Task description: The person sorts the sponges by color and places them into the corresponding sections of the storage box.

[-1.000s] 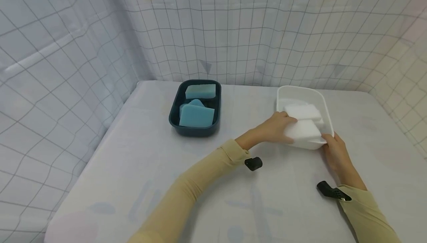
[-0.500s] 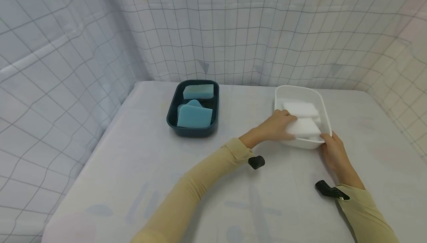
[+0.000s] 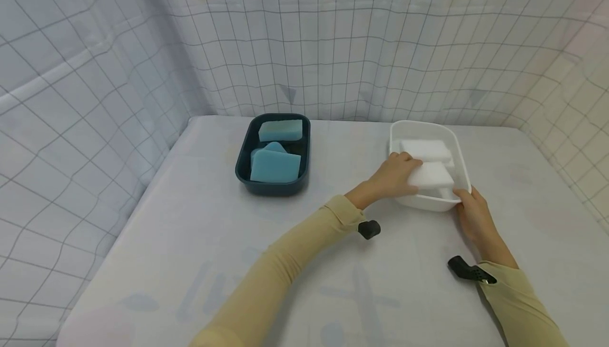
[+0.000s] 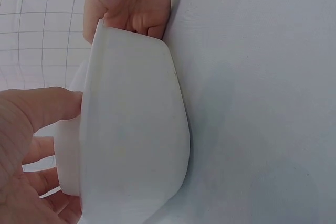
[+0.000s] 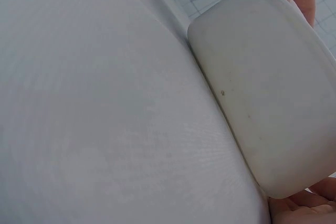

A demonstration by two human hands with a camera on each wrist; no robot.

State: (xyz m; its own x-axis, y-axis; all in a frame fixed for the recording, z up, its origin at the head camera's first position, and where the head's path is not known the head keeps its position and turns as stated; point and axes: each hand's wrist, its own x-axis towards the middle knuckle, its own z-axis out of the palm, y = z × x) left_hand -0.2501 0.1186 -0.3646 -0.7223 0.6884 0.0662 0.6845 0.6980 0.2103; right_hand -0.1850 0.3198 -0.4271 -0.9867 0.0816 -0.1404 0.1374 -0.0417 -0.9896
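A white plastic tub [image 3: 428,203] rests on the table at the right of the head view. Inside lie white spongy blocks: a near one [image 3: 432,176] and a far one [image 3: 425,149]; at least one more shows partly beneath. My left hand [image 3: 394,176] reaches over the tub's left side and holds the near block between thumb and fingers. In the left wrist view, the thumb [image 4: 58,107] shows at the tub's rim, with the fingers on the block. My right hand [image 3: 479,222] grips the tub's near right corner, thumb on the rim and other fingers partly hidden below.
A dark teal tub [image 3: 277,188] stands to the left, holding light blue sponges [image 3: 276,167]. White cloth covers the table [image 3: 190,230]. Grid-patterned curtains [image 3: 285,40] hang behind it and at both sides.
The white blocks have shifted slightly toward the back of the white tub, with my left hand moving along. My right hand keeps its hold on the corner. The head view has drifted slightly.
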